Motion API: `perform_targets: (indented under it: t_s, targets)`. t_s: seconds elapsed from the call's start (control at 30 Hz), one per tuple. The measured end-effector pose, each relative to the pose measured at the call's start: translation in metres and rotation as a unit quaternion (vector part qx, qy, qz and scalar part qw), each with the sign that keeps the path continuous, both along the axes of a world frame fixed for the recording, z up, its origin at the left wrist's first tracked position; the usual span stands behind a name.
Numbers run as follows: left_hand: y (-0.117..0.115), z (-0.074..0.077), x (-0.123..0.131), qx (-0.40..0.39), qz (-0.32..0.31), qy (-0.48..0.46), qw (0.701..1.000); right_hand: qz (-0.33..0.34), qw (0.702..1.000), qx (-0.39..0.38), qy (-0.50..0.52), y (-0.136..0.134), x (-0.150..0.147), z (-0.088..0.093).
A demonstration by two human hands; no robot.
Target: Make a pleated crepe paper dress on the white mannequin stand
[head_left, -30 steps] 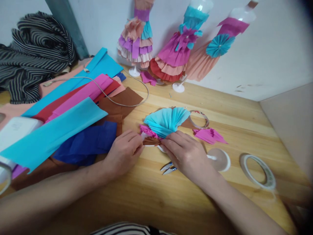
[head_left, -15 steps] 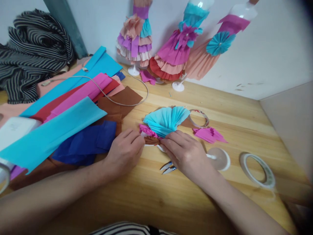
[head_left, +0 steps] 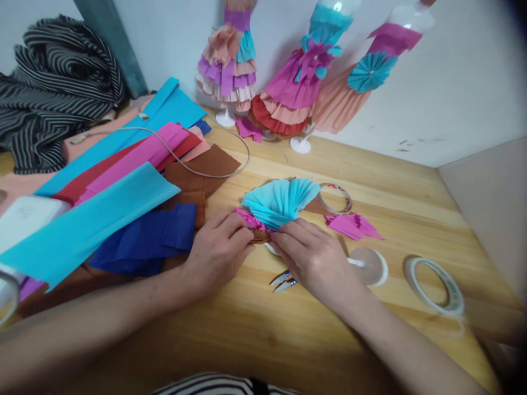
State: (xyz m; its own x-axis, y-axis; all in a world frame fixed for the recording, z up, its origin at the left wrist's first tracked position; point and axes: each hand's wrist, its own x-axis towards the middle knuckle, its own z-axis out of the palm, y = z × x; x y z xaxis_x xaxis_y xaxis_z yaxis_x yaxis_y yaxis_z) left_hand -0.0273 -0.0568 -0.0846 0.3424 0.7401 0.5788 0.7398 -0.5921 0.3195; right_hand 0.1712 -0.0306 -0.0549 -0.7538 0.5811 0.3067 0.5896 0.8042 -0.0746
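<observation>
Left hand [head_left: 219, 245] and right hand [head_left: 316, 253] pinch brown paper [head_left: 260, 237] between them, apparently gathering it; the next pleat calls for firm holding.

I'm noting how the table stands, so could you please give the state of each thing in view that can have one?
Left hand: fingers closed
Right hand: fingers closed
Brown paper: pleated, held by both hands
Light-blue fan: pleated, spread open
Snips: blades apart
Dark-blue paper: folded
Cable: loosely curved
Striped cloth: bunched up
White tape roll: lying flat
</observation>
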Motion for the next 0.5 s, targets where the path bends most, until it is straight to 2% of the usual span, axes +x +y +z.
perform_targets:
  t_s: [0.3, 0.5]
  targets:
    - [0.0037, 0.0012, -0.0016, -0.032, -0.014, -0.01, 0.999, 0.0, 1.0, -0.001, -0.003, 0.0001, -0.0009, 0.0026]
    - [0.0, 0.0028, -0.0011, -0.007, 0.006, 0.053, 0.999, 0.003, 1.0, -0.006, 0.001, 0.0002, -0.0009, 0.0018]
